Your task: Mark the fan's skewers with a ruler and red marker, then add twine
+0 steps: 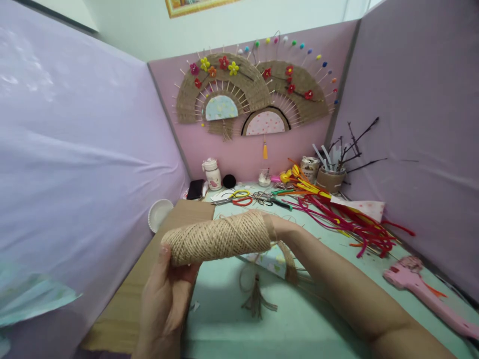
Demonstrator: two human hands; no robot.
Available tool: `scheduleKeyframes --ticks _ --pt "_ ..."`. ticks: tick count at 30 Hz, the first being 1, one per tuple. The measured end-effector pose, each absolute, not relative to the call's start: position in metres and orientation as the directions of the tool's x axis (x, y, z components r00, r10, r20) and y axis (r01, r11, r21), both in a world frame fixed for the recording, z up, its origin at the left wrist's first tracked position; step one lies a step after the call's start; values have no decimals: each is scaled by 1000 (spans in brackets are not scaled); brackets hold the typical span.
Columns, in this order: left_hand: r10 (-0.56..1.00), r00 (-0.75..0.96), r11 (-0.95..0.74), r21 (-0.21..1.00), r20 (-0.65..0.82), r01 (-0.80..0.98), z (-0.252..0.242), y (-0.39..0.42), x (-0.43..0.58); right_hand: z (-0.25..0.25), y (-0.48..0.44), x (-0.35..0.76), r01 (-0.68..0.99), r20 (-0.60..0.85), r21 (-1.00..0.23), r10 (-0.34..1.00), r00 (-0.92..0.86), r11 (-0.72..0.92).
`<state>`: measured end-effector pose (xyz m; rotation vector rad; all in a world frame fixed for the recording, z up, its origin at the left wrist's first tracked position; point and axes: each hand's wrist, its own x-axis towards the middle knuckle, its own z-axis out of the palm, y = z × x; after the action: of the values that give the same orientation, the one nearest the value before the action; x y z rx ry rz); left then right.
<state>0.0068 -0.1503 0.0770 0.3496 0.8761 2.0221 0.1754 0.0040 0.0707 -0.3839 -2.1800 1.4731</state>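
Observation:
A thick spool of jute twine [220,238] is held nearly level above the table, its right end slightly higher. My left hand [170,294] grips the left end, thumb on the near side and fingers underneath. At the spool's right end, where a rim of cardboard tube shows, is my right hand [279,227]; its fingers are hidden in or behind the tube. Under the spool lies a small fan piece [275,262] with patterned cloth, partly covered by the spool and right arm. A twine tassel [257,299] hangs from it onto the green tabletop [224,329].
Scissors [242,199] and pliers [277,202] lie beyond the spool. Colourful pipe cleaners [348,224] and a pink glue gun [422,289] are to the right. A cardboard sheet [127,304] lies left; a white bottle [212,174] stands at the back. Decorated fans [224,65] hang behind.

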Motion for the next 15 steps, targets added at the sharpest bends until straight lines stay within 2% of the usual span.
scheduleKeyframes --ticks 3,7,11,15 --pt "825 -565 -378 713 -30 -591 66 -150 3 74 15 184 -87 252 -951 576 -778 297" --pt "831 -555 -368 698 -50 -615 57 -144 -1 89 23 203 -282 340 -937 721 -604 206" --pt "793 -601 -387 678 -101 -625 58 -142 -7 108 28 225 -442 410 -870 818 -403 219" --pt "759 -636 -405 663 -140 -630 62 -145 -16 116 47 254 -577 399 -762 915 -59 295"
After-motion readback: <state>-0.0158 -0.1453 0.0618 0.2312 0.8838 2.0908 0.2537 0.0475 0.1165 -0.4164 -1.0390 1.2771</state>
